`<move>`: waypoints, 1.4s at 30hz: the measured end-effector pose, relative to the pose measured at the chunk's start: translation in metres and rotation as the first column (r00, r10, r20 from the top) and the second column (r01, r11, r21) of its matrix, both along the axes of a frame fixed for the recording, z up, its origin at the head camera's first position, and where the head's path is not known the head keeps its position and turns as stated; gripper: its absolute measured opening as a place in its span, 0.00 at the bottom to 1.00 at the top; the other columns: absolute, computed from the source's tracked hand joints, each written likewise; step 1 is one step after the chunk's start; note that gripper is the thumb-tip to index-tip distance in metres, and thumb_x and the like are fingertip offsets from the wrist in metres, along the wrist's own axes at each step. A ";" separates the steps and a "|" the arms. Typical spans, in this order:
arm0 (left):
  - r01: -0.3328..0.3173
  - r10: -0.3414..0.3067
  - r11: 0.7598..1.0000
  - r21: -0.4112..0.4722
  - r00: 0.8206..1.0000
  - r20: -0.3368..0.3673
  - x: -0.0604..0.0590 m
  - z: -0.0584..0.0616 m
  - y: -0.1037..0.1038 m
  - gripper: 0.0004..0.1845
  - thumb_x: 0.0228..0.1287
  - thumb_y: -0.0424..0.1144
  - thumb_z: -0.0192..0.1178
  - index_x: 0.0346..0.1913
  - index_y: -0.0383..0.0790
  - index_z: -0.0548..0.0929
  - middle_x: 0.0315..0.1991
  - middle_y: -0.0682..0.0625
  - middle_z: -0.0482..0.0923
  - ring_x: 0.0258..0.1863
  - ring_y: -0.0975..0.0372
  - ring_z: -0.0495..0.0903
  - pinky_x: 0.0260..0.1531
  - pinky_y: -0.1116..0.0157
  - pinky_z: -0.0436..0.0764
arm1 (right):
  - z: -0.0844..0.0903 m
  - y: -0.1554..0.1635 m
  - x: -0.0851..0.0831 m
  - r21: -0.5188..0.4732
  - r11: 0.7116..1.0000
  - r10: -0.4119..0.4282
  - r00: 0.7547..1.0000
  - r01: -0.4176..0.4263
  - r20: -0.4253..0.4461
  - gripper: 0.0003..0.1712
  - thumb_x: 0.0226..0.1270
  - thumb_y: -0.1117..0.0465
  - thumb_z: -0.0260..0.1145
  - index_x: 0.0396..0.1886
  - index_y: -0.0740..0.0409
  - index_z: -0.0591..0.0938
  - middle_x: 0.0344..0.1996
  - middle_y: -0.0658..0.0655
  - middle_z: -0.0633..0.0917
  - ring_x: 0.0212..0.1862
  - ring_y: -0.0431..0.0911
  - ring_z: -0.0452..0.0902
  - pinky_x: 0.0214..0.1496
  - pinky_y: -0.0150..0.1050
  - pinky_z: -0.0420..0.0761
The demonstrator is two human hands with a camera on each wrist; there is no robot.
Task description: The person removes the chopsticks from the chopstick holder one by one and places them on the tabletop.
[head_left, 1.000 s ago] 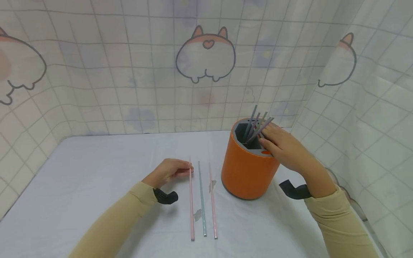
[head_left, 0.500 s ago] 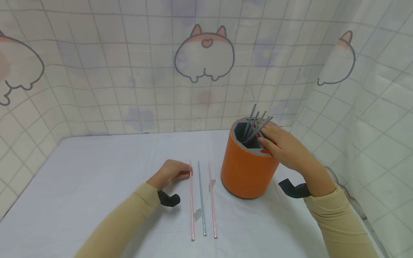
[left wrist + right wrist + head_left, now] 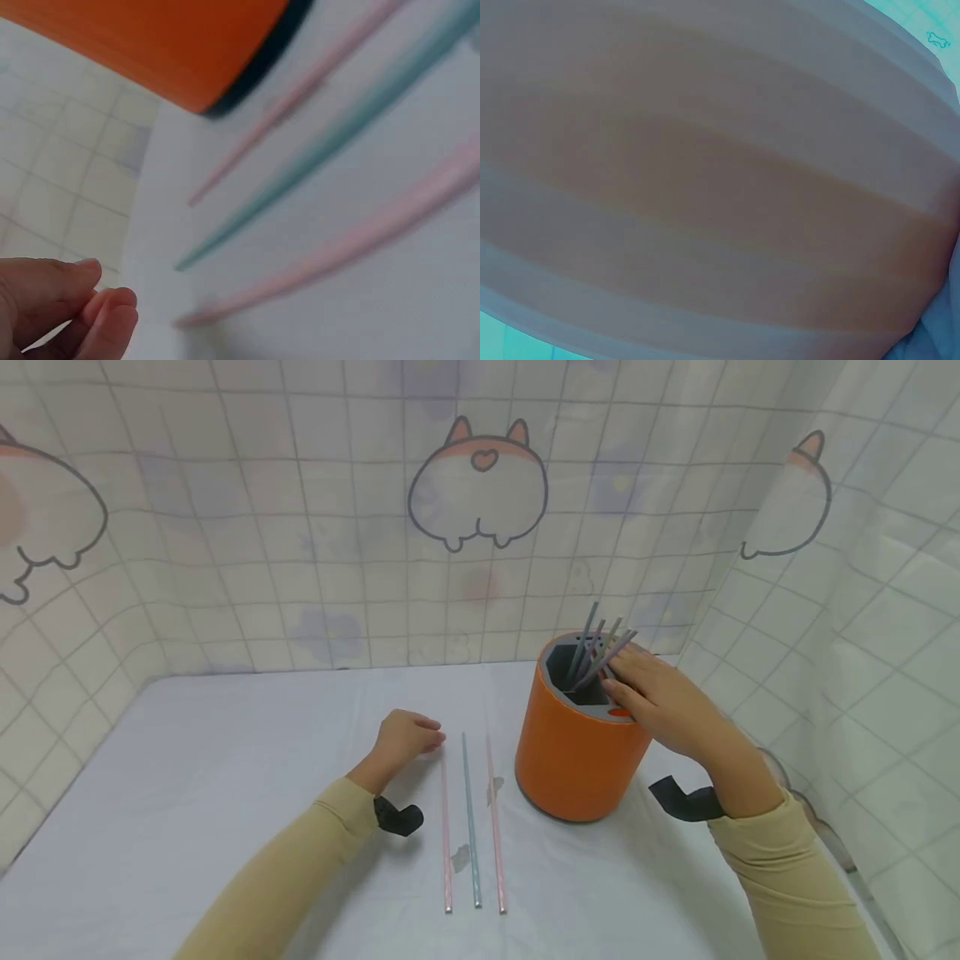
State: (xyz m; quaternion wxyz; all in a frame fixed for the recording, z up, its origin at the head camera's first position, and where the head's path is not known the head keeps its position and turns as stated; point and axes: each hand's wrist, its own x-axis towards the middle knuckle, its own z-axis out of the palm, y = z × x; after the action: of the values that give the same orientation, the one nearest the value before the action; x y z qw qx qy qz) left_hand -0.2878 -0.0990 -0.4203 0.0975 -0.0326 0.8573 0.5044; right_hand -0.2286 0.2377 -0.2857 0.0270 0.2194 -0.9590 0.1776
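Note:
Three tapered chopsticks lie side by side on the white cloth: a left pink chopstick (image 3: 446,827), a blue chopstick (image 3: 470,818) and a right pink chopstick (image 3: 496,827). My left hand (image 3: 405,737) is just off the far tip of the left pink one, fingers loosely bent and holding nothing, as the left wrist view confirms. To the right stands an orange utensil holder (image 3: 577,768) with several upright chopsticks (image 3: 583,647) leaning in it. My right hand (image 3: 663,697) rests on its right rim, thumb by the opening; some fingertips are hidden. The right wrist view is filled by a blurred arm.
The white tablecloth (image 3: 247,760) has grey patches beneath the chopsticks. Behind it and to the right hangs a checked curtain (image 3: 330,577) with cartoon animals. Each wrist carries a black strap mount (image 3: 399,817).
My left hand has let go of the left pink chopstick's far end and drawn slightly up and away. My right hand stays on the holder's rim.

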 end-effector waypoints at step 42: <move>0.418 -0.301 0.878 0.235 0.861 -0.409 -0.006 0.137 0.121 0.16 0.68 0.42 0.65 0.56 0.42 0.85 0.55 0.50 0.85 0.56 0.62 0.82 0.56 0.68 0.82 | -0.001 -0.001 -0.001 -0.005 1.000 0.003 1.000 -0.003 0.013 0.33 0.82 0.46 0.43 0.79 0.56 0.56 0.79 0.60 0.55 0.81 0.60 0.45 0.80 0.63 0.48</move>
State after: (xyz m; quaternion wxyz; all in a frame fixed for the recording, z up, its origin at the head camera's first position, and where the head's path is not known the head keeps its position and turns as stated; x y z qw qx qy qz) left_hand -0.2938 0.0220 -0.2832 0.0363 0.2390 0.7592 0.6044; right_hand -0.2301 0.2363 -0.2866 0.0209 0.2194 -0.9584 0.1813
